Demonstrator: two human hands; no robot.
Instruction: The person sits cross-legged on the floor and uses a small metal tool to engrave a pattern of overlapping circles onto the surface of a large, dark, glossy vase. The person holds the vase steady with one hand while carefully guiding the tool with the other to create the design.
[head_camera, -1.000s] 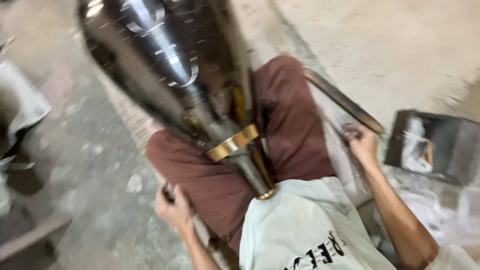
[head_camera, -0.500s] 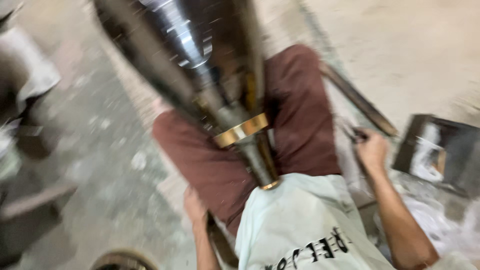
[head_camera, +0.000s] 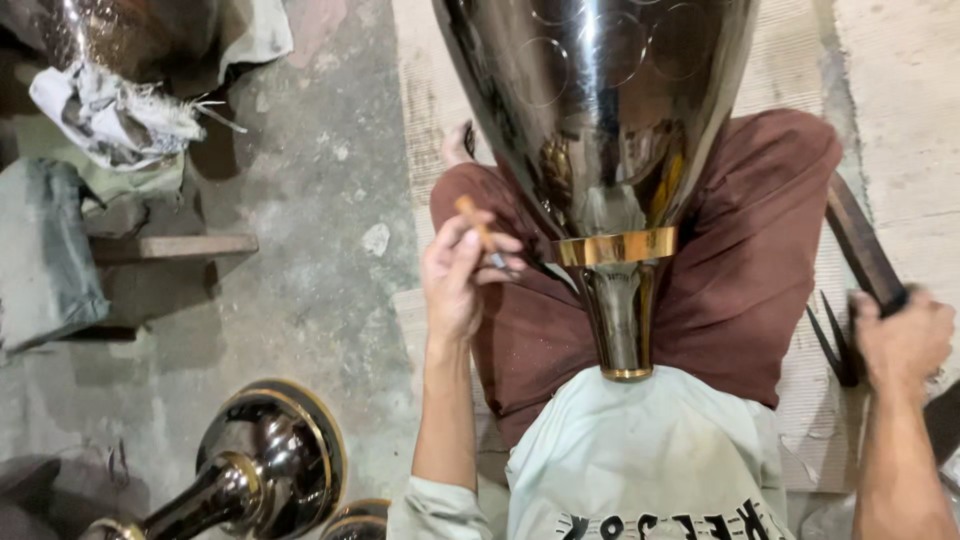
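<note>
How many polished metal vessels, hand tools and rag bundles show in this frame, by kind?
Polished metal vessels: 2 – large vase on the lap, another lying on the floor
Hand tools: 2 – small wooden-handled tool in the left hand, dark bar gripped by the right hand
Rag bundles: 1
Total: 5
</note>
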